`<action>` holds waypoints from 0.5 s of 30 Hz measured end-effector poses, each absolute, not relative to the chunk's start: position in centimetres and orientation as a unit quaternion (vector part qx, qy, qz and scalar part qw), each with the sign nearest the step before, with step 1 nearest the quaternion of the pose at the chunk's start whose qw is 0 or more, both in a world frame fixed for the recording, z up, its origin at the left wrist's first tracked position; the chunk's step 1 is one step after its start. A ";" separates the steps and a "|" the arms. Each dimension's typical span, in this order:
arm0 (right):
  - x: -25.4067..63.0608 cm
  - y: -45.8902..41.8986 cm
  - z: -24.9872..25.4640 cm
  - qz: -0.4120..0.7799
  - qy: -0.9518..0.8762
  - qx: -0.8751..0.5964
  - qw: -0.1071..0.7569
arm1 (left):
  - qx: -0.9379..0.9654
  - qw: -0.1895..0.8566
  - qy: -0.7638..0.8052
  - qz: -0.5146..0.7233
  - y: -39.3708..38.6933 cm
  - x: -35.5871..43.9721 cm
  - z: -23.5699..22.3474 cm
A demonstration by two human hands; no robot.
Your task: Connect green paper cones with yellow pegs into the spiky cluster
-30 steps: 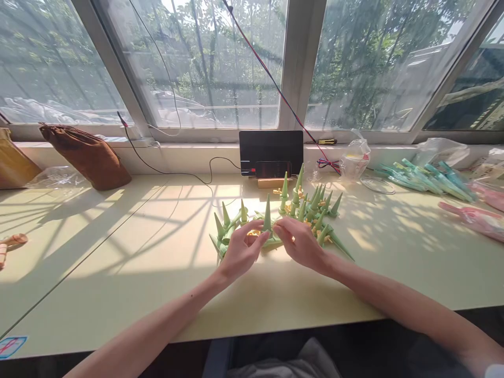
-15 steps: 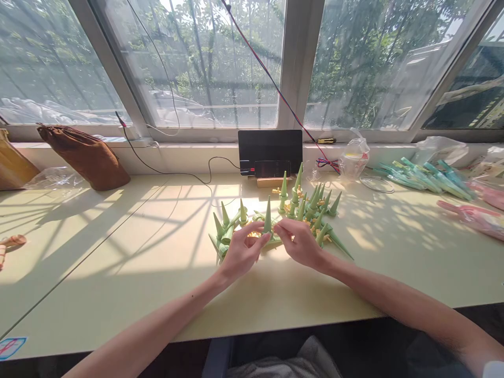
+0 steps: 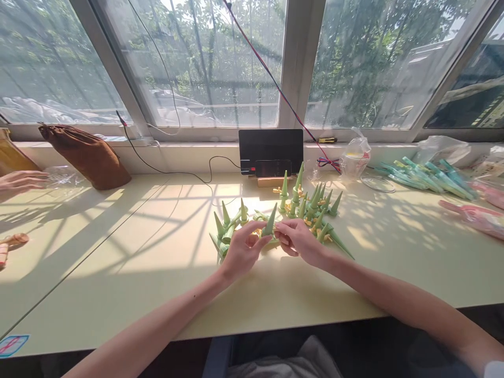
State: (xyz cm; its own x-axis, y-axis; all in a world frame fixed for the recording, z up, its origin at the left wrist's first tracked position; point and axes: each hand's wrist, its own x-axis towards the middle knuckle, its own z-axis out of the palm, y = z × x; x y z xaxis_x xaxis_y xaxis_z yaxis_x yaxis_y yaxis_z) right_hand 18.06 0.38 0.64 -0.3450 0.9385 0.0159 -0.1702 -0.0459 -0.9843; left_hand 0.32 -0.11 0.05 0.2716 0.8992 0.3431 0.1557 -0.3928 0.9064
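Many pale green cone-shaped spikes (image 3: 307,207) with small yellow parts lie and stand in a heap at the middle of the pale table (image 3: 118,252). My left hand (image 3: 242,252) and my right hand (image 3: 301,241) meet in front of that heap. Between their fingertips they pinch one green spike (image 3: 270,227), which is tilted with its tip up and to the right. A second group of spikes (image 3: 226,228) lies just left of my left hand.
A black tablet (image 3: 271,149) on a wooden stand is at the back, cables running to it. A brown pouch (image 3: 86,155) sits back left; another person's hand (image 3: 19,182) shows at the left edge. Teal spikes (image 3: 429,176) and plastic bags lie at right.
The spike between my fingers has tipped from upright to leaning right, and my right hand has closed in on it. Another person's hand has come into view at the left edge.
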 end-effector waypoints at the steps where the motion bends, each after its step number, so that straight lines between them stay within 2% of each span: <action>1: 18.1 0.5 0.7 0.654 -0.508 -0.359 0.431 | 0.700 0.385 0.377 0.469 0.0 0.3 0.0; 6: 18.5 0.9 0.8 0.758 -0.405 -0.354 0.370 | 0.728 0.341 0.364 0.470 0.4 0.2 -0.5; 15: 18.1 0.6 0.9 0.730 -0.432 -0.362 0.386 | 0.727 0.335 0.366 0.474 0.7 0.2 -0.6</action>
State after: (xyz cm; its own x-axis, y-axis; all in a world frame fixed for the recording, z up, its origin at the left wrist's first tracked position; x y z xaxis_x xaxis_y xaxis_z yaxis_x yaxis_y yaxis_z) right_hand 18.05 0.64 0.90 -0.4392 0.8771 -0.1946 -0.2516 -0.3280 -0.9106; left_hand 0.19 0.69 -0.61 0.2830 0.8504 0.4436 0.2150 -0.5069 0.8347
